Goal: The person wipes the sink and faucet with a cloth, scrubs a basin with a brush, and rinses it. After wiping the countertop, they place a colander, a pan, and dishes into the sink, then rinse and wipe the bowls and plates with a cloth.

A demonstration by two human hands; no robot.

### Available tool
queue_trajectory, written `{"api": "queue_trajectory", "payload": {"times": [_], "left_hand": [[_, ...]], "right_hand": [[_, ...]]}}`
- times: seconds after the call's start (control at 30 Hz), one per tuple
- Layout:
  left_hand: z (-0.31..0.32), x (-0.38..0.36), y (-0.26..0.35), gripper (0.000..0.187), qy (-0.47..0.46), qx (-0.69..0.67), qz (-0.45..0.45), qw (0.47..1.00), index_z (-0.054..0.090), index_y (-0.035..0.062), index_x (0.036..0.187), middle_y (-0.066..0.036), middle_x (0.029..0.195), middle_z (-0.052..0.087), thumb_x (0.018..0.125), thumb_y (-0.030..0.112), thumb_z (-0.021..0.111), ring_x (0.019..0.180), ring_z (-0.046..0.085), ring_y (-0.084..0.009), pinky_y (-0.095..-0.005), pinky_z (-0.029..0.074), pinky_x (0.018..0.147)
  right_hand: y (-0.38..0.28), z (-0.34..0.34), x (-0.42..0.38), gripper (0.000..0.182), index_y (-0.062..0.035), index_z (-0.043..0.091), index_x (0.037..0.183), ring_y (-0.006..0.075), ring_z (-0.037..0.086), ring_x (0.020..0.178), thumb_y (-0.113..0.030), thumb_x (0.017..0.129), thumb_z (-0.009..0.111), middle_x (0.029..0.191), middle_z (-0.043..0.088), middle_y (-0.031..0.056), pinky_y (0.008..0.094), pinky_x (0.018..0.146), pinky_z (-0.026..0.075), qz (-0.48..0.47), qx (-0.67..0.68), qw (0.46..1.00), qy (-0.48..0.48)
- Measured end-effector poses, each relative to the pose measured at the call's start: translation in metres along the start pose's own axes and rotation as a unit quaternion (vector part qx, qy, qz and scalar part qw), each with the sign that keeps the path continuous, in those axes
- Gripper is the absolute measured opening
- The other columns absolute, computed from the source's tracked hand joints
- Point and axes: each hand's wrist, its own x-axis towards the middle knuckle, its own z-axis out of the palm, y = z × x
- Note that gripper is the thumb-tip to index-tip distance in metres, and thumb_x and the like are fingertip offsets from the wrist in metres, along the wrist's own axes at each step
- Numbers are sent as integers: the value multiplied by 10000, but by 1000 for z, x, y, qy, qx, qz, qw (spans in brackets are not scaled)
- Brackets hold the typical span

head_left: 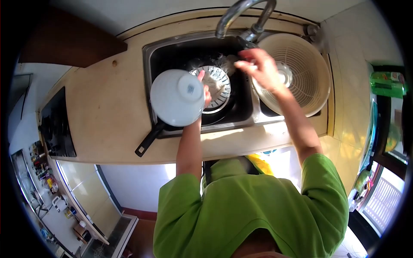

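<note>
My left hand [206,92] grips a white bowl [174,96], turned so its underside and foot ring face up, over the left side of the sink. Just to the right of it, a round metal dish with radial lines [216,81] lies in the dark sink basin [241,103]. From beneath the bowl, a black pan handle [148,139] sticks out over the counter; the pan itself is mostly hidden. My right hand [260,66], a little blurred, is raised below the tap lever [246,43], thumb and forefinger apart, overlapping the left rim of a cream colander [318,86].
A chrome tap [234,17] arches over the back of the sink. Inside the colander sits a small whitish round dish [284,74]. On the left, a black hob [58,124] is set in the beige counter [99,112]. A green bottle [387,84] is at far right.
</note>
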Motion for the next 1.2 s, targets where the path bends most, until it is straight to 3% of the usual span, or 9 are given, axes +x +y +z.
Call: {"api": "queue_trajectory", "payload": {"times": [0.07,0.2,0.47,0.53,0.57,0.6,0.7,0.83,1.2], "left_hand": [[34,-12,-5,510,-13,24,-34,999,351,100,1170,-93,743,499,768,397,448,513,462,-172,-247,340,380],[76,-23,-13,432,-18,169,-14,985,437,80,1106,-90,741,528,770,351,467,542,485,-164,-245,381,457],[31,-20,1,400,65,370,-35,926,499,39,1043,-91,608,515,774,334,469,532,503,-199,-245,404,491],[0,3,17,396,154,632,24,759,515,29,1027,-91,575,511,774,330,469,530,508,-207,-245,410,500],[12,14,30,290,208,784,-1,584,575,57,901,-101,692,550,716,280,564,676,539,-253,-282,439,635],[26,15,33,263,193,950,48,241,565,99,848,-98,796,538,664,277,621,785,516,-265,-327,432,679],[38,34,31,410,250,961,0,115,486,101,836,-67,873,485,561,313,705,876,472,-245,-357,426,697],[18,43,35,454,227,971,-52,63,461,84,880,-80,878,485,554,281,708,888,477,-249,-364,433,704],[-15,72,51,304,115,989,-80,45,488,77,893,-114,890,530,621,132,613,821,549,-251,-340,468,686]], "right_hand": [[-9,31,-1,370,-44,496,1069,170,528,886,-224,753,568,981,517,119,290,765,432,-99,35,990,-96],[-40,89,3,517,-59,293,1252,187,490,955,-331,835,431,1040,509,138,274,799,408,67,242,926,-281],[-30,57,-14,342,-34,597,773,84,493,568,-346,823,465,591,528,11,239,528,404,180,243,924,-233],[-35,5,-24,317,-53,583,787,60,462,606,-342,826,459,667,533,-13,218,559,384,227,290,922,-121],[-18,-16,-23,380,-30,601,778,89,509,677,-401,773,517,700,568,29,234,611,398,255,300,914,-98],[-11,-36,-25,421,-36,605,786,102,518,675,-441,773,491,708,574,38,247,621,402,288,289,911,-65],[36,-92,-25,523,-21,584,860,141,542,709,-519,742,475,767,581,64,243,669,420,344,207,915,16],[94,-118,-32,591,26,513,1037,203,523,868,-491,752,478,969,543,141,279,749,408,345,207,899,172],[161,-108,-20,629,68,578,887,231,515,766,-529,750,434,869,565,192,333,749,367,410,-8,910,63]]}}
